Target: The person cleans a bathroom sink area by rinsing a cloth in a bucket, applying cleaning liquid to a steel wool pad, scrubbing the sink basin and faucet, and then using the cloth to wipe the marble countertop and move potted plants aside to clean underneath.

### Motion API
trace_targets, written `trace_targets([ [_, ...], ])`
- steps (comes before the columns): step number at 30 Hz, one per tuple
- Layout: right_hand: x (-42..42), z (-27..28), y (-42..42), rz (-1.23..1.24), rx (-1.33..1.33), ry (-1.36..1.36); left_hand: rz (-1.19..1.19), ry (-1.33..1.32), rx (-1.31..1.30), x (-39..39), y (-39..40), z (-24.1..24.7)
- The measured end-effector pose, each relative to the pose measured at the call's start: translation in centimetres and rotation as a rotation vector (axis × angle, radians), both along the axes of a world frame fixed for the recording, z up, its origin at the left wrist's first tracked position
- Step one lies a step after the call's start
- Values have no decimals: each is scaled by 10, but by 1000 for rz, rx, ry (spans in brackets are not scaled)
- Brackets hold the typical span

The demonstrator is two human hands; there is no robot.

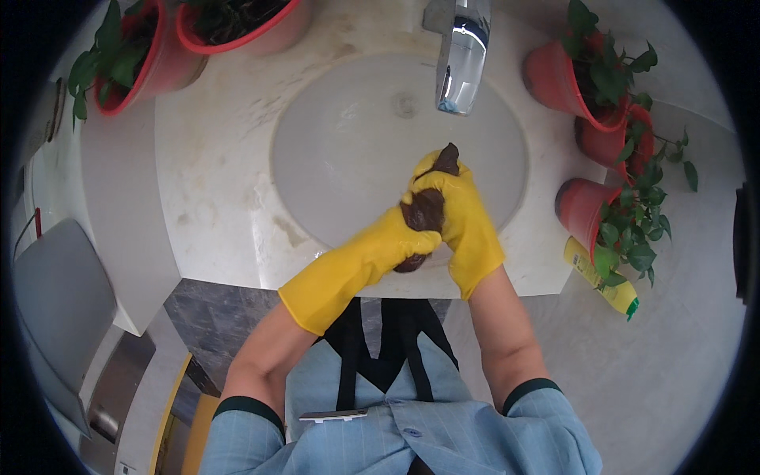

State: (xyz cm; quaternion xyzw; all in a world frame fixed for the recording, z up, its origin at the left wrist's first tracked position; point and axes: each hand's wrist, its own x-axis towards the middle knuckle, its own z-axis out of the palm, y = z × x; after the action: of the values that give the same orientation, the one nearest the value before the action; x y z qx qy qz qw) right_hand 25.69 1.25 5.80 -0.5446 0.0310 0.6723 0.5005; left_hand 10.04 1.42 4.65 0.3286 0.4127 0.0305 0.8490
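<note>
A wet, dark brown cloth (424,210) is bunched and twisted between my two hands, over the near right part of the oval washbasin (344,148). My left hand (409,237), in a yellow rubber glove, grips the cloth's lower part, and a fold hangs out below the thumb. My right hand (448,187), gloved the same way, is closed around the upper part, with one end of the cloth poking out above the fingers. The chrome faucet (463,65) stands beyond my hands; no water stream is seen from it.
Red potted plants stand on the counter (214,196) at the back left, among them one pot (142,65) with broad leaves. More red pots (585,211) with trailing leaves line the right side. Beneath them lies a yellow bottle (602,279) with a green cap. A grey chair (65,285) is at left.
</note>
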Motion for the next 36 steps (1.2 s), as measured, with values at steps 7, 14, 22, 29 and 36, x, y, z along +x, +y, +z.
trace_targets([
  [7,-3,-1,-12,24,59,-31,-600,516,635,7,22,-3],
  [14,-7,30,-43,204,121,-281,-931,345,576,13,52,33],
  [22,7,52,-49,275,747,-1054,17,-214,73,-45,16,16],
  [29,-12,96,-25,1229,1485,-957,161,-321,-505,-27,22,34],
  [36,-19,85,-29,1055,1483,-894,499,-231,-641,-7,-2,59],
])
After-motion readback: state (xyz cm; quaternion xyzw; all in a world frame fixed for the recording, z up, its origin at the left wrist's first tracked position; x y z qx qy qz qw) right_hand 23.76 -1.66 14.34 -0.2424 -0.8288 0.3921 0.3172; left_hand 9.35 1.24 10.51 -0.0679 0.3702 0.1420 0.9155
